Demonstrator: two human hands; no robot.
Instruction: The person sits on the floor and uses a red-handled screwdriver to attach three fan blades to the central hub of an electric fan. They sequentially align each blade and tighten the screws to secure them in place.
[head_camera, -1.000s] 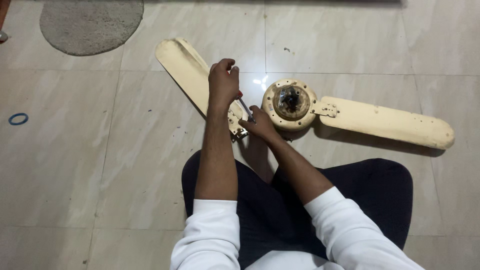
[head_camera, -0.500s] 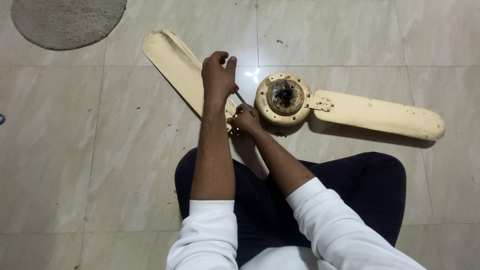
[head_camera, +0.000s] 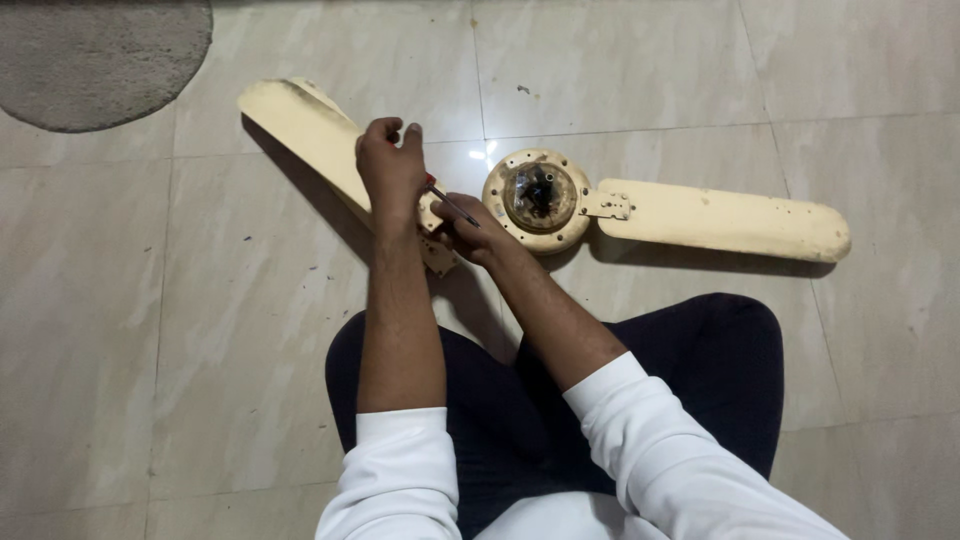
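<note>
The person is sitting on the pale marbled tile floor (head_camera: 700, 80) with a cream-coloured ceiling fan lying just beyond the dark-trousered knees. The left hand (head_camera: 392, 170) is closing its grip around the red handle of a slim metal-shafted screwdriver (head_camera: 450, 206), whose shaft is slanting down toward the fan's round cream motor hub (head_camera: 537, 200). The right hand (head_camera: 470, 232) is resting beside the tip, its fingers pinching together near the blade root, though exactly what they are pressing on is hidden. The long cream left fan blade (head_camera: 295, 120) is running out from under the hands toward a grey round rug (head_camera: 100, 60), while the long cream right fan blade (head_camera: 720, 220) is lying bolted to the hub by a small metal bracket (head_camera: 608, 205). Judging by the pose, the step in hand is working a screw at the left blade's bracket; the next move is likely calling for steady downward pressure, the tip seated squarely, and the right hand bracing the blade against turning.
</note>
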